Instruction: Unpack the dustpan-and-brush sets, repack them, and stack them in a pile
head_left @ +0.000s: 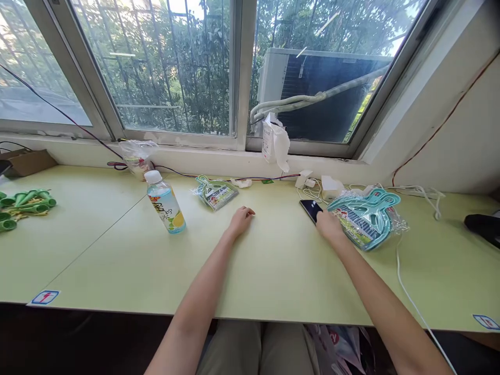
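My right hand [329,226] is closed on the lower end of a dark smartphone [311,209], which lies at a slant on the table. Just right of that hand are teal dustpan-shaped pieces in clear plastic wrap [365,217], with a printed label. My left hand [241,221] rests on the tabletop with its fingers curled together and nothing visible in them. Beyond it, to the left, lies a smaller wrapped green set [215,191] of similar shape. A drink bottle [165,203] with a white cap and a lemon label stands upright further left.
Green plastic pieces [27,205] lie at the table's far left. Along the window sit a clear bag [138,158], a tissue pack [275,139] and white chargers [308,180] with cables. A white cable [406,291] crosses the right side over the front edge.
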Motion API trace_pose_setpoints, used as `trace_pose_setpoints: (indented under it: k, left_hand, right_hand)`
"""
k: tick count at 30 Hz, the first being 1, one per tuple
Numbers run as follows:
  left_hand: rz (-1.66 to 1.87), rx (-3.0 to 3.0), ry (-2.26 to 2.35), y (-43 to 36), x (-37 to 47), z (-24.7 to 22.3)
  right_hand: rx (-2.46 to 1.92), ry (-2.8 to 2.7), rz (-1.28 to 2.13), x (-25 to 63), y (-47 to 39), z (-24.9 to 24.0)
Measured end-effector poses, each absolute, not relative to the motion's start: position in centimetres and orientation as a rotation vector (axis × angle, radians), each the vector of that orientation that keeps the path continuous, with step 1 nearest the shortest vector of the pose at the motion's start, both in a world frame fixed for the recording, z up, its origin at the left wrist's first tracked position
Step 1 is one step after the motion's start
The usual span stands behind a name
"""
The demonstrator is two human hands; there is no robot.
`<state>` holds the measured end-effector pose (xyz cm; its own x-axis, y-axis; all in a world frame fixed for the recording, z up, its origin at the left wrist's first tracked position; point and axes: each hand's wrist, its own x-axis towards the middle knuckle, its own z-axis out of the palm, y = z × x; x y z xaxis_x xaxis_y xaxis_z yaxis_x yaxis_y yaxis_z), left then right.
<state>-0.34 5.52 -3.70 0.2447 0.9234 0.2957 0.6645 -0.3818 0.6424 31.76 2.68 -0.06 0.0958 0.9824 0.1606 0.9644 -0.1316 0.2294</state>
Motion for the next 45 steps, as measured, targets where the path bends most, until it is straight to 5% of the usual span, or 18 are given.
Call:
trace_pose_setpoints:
  k: [10,24,45]
  left_hand:
    - [0.901,2.144,1.459,5.6,-0.3,-3.8]
    - [0.899,2.159,1.468,5.8,-0.4,-4.0]
    - [0.897,2.199,1.463,5.6,-0.3,-3.7]
  right_hand:
    - [2.713,2.129,0.442,36.8,4.0,-4.5]
    - [2.944,2.071,0.155,37.3,4.8,-4.0]
    - [2.831,1.973,0.536,37.2,1.4,-3.2]
